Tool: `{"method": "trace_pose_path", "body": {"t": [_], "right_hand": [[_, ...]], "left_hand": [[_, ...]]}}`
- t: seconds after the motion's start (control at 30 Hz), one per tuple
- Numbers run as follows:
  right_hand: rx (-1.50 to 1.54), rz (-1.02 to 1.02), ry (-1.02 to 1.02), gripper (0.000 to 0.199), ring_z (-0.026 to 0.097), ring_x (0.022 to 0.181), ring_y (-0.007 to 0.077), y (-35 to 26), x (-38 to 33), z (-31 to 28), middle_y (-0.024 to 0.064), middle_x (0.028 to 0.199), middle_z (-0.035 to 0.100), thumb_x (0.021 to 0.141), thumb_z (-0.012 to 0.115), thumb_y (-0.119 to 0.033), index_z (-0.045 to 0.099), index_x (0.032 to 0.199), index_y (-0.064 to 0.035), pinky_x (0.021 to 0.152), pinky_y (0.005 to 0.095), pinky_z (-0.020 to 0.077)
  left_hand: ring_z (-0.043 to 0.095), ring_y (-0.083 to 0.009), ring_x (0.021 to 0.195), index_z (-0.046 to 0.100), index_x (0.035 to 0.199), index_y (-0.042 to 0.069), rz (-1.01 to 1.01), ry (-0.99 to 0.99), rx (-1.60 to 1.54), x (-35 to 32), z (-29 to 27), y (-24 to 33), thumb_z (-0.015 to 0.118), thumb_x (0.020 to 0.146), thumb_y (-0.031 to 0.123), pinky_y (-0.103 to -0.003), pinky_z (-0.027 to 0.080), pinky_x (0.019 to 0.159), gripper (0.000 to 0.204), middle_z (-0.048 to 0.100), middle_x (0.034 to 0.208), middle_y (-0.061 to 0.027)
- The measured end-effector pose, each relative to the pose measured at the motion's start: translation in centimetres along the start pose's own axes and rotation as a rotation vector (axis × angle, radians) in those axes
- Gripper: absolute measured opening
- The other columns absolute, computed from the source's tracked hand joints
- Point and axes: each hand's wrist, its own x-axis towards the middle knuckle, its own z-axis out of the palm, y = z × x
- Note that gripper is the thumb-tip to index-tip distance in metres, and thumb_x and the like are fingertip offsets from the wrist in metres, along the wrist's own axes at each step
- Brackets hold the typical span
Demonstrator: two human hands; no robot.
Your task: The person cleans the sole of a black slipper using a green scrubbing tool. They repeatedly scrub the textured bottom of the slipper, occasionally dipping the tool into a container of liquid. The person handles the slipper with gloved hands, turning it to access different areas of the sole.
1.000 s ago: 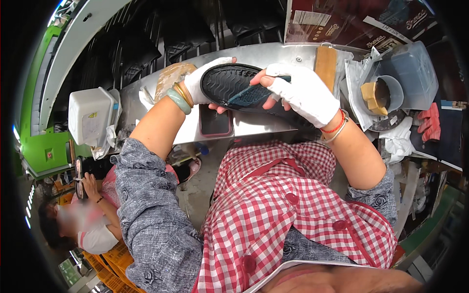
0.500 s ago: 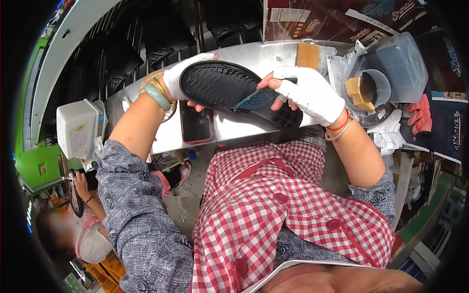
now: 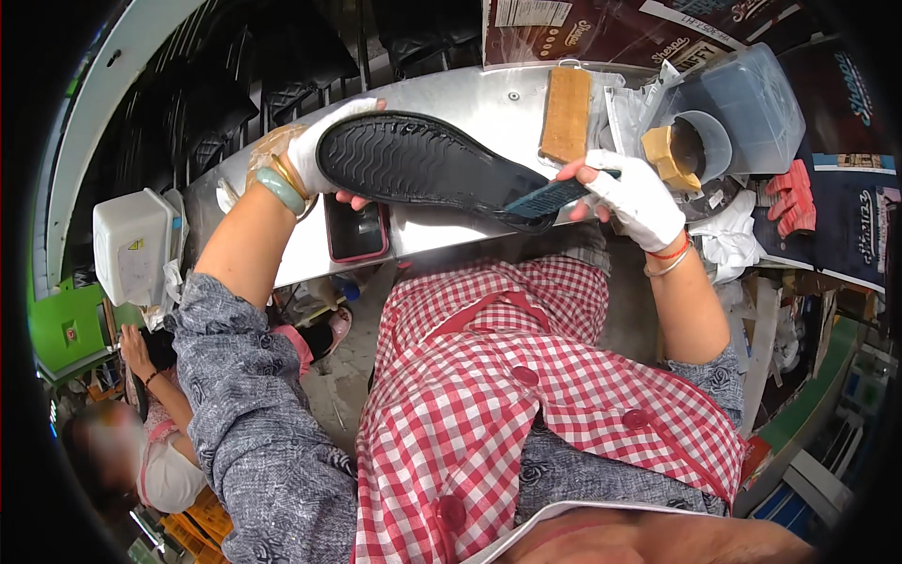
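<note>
A black shoe sole (image 3: 404, 164) with wavy ridges is held up slantwise over the metal table. My left hand (image 3: 315, 146), in a white fingerless glove, is closed round its wide left end, with fingertips showing below the edge. Pinched in my right hand (image 3: 634, 202), gloved the same way, is a flat dark teal brush-like tool (image 3: 545, 199). That tool lies slanted against the narrow right end of the sole. Its exact kind is hard to make out.
A phone (image 3: 357, 230) lies on the table (image 3: 432, 230) below the sole. Behind my right hand are a brown block (image 3: 566, 115), a cup (image 3: 705, 146), a clear plastic bin (image 3: 752, 108) and a pink glove (image 3: 792, 199). A white container (image 3: 133, 246) stands left; another person's hand (image 3: 136, 352) is lower left.
The teal tool has slid along the sole toward its narrow right end, with my right hand moving the same way. My left hand keeps its hold on the wide end.
</note>
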Motion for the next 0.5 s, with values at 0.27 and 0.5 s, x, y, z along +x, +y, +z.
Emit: {"method": "trace_pose_path", "body": {"t": [0.27, 0.5], "right_hand": [[0.339, -0.225, 0.132, 0.025, 0.060, 0.058, 0.0067, -2.9, -1.8, 2.3, 0.0021, 0.074, 0.062, 0.091, 0.056, -0.022, 0.063, 0.103, -0.0008, 0.047, 0.0148, 0.0372], [0.163, -0.785, 0.191, 0.022, 0.065, 0.080, 0.0156, -1.2, -2.7, 9.1, 0.0099, 0.097, 0.066, 0.085, 0.057, 0.003, 0.062, 0.106, 0.0017, 0.073, 0.0238, 0.0515]], "left_hand": [[0.064, -0.0410, 0.063, 0.052, 0.117, -0.004, 0.280, 0.024, -0.579, -2.0, 7.4, -5.5, 0.045, 0.085, 0.054, -0.043, 0.055, 0.047, 0.066, 0.063, 0.096, -0.0255], [0.065, -0.0360, 0.071, 0.046, 0.125, 0.000, 0.588, 0.077, -0.596, -0.4, 9.8, -7.3, 0.044, 0.083, 0.062, -0.037, 0.055, 0.058, 0.074, 0.060, 0.106, -0.0226]]}}
